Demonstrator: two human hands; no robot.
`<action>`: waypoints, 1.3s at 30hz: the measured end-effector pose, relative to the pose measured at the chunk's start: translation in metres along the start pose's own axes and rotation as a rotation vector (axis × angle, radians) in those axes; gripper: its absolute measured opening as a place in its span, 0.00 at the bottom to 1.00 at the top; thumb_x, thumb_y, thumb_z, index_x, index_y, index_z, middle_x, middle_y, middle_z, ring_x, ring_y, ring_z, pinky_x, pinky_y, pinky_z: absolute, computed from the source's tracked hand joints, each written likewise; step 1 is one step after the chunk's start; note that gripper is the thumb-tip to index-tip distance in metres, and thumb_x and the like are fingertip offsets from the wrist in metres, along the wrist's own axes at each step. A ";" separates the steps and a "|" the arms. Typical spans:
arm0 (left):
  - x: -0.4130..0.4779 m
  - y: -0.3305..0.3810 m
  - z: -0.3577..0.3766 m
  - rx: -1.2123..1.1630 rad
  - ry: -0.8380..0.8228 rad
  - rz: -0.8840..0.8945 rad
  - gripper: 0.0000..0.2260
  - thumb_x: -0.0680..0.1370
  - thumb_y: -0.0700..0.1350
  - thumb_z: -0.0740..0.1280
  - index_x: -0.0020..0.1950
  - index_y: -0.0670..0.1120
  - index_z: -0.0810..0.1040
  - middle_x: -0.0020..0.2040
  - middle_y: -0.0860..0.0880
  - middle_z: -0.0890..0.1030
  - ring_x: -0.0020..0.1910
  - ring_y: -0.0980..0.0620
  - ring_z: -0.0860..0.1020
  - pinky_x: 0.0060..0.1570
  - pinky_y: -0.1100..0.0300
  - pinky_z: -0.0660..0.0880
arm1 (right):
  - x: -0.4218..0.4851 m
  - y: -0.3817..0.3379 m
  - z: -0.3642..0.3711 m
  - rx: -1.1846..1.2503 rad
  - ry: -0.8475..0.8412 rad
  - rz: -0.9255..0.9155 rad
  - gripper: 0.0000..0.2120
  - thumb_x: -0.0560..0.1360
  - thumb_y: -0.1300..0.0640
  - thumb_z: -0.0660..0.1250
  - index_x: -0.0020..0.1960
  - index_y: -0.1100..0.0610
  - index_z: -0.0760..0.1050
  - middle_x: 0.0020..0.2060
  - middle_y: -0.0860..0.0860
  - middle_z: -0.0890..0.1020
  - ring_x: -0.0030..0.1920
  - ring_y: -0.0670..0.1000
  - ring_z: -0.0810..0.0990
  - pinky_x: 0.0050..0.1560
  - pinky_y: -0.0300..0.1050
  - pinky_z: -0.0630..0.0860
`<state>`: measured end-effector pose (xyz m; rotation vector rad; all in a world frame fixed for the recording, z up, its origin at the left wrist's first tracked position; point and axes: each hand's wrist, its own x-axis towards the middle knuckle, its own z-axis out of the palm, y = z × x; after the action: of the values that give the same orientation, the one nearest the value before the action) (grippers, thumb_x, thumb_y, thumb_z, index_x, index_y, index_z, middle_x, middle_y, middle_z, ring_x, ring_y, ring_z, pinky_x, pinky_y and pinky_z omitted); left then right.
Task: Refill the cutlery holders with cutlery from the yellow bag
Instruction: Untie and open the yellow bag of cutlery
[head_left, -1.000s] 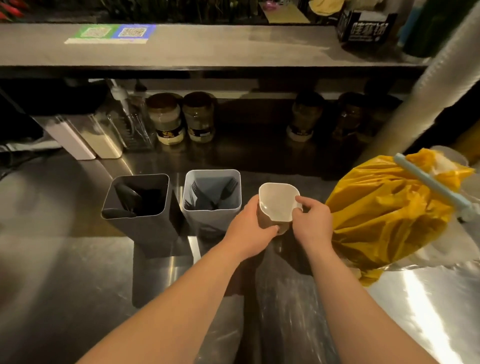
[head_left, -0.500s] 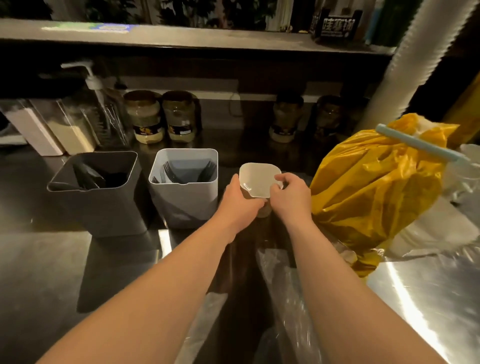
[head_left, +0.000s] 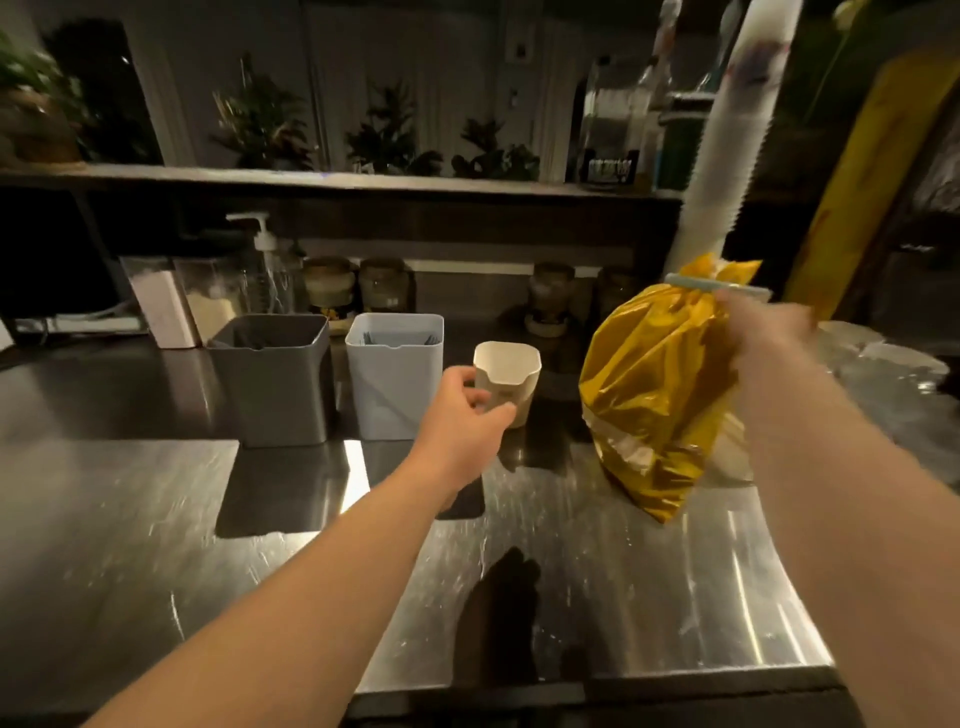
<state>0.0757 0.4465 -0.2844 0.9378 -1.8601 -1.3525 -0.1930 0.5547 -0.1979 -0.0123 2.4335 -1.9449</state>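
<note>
Single view: wide-angle camera worn on head, looked forward and down across steel table (head_left: 597, 571). Cream holder (head_left: 506, 382) sat near frame centre, within arm's reach of lens. Near table edge ran along frame bottom, well below cream holder. Shelf (head_left: 322, 182) crossed frame above and behind cream holder, dim background beyond. Both forearms entered from bottom corners. Left hand (head_left: 462, 415) met cream holder. Right hand (head_left: 763, 332) was up right of cream holder, blurred. Straight edges bowed toward frame sides.
</note>
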 end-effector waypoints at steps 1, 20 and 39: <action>-0.006 0.003 -0.001 -0.001 -0.004 0.000 0.24 0.80 0.45 0.70 0.73 0.52 0.64 0.62 0.52 0.76 0.59 0.51 0.77 0.59 0.53 0.79 | -0.001 0.005 0.000 0.028 -0.088 -0.009 0.30 0.71 0.45 0.76 0.67 0.58 0.74 0.61 0.54 0.80 0.58 0.57 0.80 0.55 0.51 0.77; -0.065 0.057 -0.023 -0.127 -0.030 0.252 0.24 0.81 0.44 0.69 0.74 0.57 0.66 0.63 0.55 0.74 0.62 0.53 0.75 0.59 0.55 0.78 | -0.211 0.049 -0.033 0.392 -0.452 -0.791 0.08 0.82 0.62 0.65 0.50 0.49 0.76 0.43 0.45 0.80 0.44 0.42 0.79 0.42 0.35 0.79; -0.063 0.036 -0.063 0.475 0.663 0.871 0.27 0.75 0.40 0.73 0.70 0.46 0.65 0.63 0.42 0.74 0.62 0.43 0.74 0.61 0.45 0.76 | -0.211 0.018 0.011 0.142 -0.446 -1.131 0.11 0.83 0.55 0.63 0.49 0.60 0.81 0.30 0.41 0.74 0.32 0.41 0.75 0.27 0.31 0.66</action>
<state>0.1550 0.4753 -0.2390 0.5468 -1.7181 -0.0548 0.0181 0.5524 -0.2148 -1.9165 2.0751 -1.9913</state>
